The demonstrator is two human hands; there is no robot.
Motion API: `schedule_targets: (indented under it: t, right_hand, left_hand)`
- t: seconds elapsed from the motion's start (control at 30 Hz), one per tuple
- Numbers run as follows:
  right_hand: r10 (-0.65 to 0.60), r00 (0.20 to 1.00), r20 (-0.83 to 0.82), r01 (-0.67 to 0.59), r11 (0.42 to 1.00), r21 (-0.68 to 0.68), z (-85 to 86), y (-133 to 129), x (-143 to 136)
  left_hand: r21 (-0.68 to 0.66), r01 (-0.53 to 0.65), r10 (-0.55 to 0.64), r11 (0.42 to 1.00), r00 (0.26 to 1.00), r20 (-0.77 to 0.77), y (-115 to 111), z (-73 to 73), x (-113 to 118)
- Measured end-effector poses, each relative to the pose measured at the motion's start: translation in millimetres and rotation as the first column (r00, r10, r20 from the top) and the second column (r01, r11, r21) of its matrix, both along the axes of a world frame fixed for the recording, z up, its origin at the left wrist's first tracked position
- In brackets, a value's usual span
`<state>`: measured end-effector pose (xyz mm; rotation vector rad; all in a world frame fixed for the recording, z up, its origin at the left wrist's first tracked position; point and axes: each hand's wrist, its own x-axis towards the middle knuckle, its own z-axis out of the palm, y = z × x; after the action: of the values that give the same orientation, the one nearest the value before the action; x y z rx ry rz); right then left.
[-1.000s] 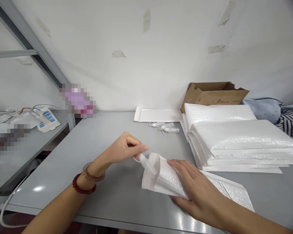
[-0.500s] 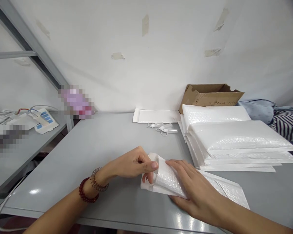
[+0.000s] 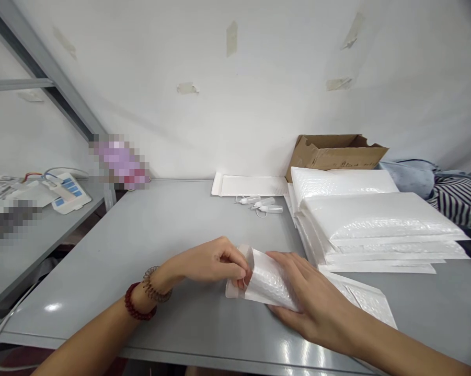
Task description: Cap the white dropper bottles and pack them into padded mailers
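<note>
My right hand point(image 3: 306, 292) is wrapped round a small white bubble mailer point(image 3: 270, 279), fingers over its top and thumb beneath. The mailer is held at a slant above the grey table, its open mouth facing left. At that mouth, my left hand point(image 3: 219, 263) is closed, with thumb and fingers pinched together and fingertips partly inside the opening. Whatever lies between those fingertips is too small and hidden to make out. Partly behind my right hand lies another white bubble mailer point(image 3: 364, 297), flat on the table.
A stack of white bubble mailers point(image 3: 380, 216) stands at the right, in front of a cardboard box point(image 3: 337, 155). Several small clear plastic bottles point(image 3: 272, 209) with white tops lie near a flat white mailer point(image 3: 254, 185) at the wall. Striped cloth point(image 3: 458, 198) lies far right.
My left thumb has drawn in against the curled fingers at the mailer's mouth. My right hand keeps its grip on the mailer, which has turned slightly.
</note>
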<state>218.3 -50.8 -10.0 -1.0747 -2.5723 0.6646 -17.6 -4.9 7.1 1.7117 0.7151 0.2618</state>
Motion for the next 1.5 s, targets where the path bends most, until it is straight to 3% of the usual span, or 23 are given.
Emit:
schedule_targets:
  t: [0.1,0.3,0.47,0.57,0.63,0.73,0.87,0.97,1.1,1.37,1.5]
  right_hand:
    - [-0.003,1.0,-0.003,0.003,1.0,-0.001,-0.4,1,0]
    - [0.01,0.999,-0.033,-0.01,1.0,0.002,-1.5,1,1]
    - [0.113,0.993,-0.025,-0.116,0.98,-0.162,15.8,-4,0]
    - [0.159,0.987,-0.033,-0.162,0.95,-0.266,28.2,-10,1]
    - [0.16,0.987,-0.033,-0.163,0.951,-0.265,31.2,-13,1]
    - [0.17,0.985,-0.033,-0.174,0.968,-0.18,26.4,-12,0]
    - [0.215,0.977,-0.012,-0.215,0.971,-0.1,16.5,-9,-1]
    - [0.215,0.976,0.039,-0.216,0.976,0.017,12.6,-8,1]
    - [0.156,0.986,0.064,-0.164,0.972,0.165,7.6,-7,3]
    - [0.137,0.99,0.041,-0.14,0.986,0.086,8.5,-1,-1]
    - [0.133,0.99,0.037,-0.136,0.986,0.096,8.9,-1,1]
  left_hand:
    - [0.046,0.075,-0.071,0.996,0.995,-0.07,0,0.5,3]
    - [0.058,0.289,-0.286,0.956,0.957,-0.05,-2,-0.7,9]
    - [-0.017,0.344,-0.343,0.939,0.938,0.041,-8,-7.6,16]
    - [-0.122,0.318,-0.304,0.94,0.945,0.121,-11,-3.7,15]
    - [-0.134,0.28,-0.258,0.95,0.952,0.164,-13,0.3,13]
    - [0.005,0.235,-0.234,0.972,0.965,0.122,-16,-0.4,15]
    - [0.171,0.267,-0.271,0.948,0.963,-0.002,-21,-10.9,25]
    - [0.112,0.248,-0.251,0.962,0.968,0.02,-19,-11.3,26]
    - [0.039,0.066,-0.067,0.997,0.998,0.022,-15,-1.9,22]
    - [0.058,0.091,-0.091,0.994,0.996,0.001,-17,-3.1,27]
    - [-0.07,0.056,-0.055,0.996,0.998,0.021,-18,-2.4,27]
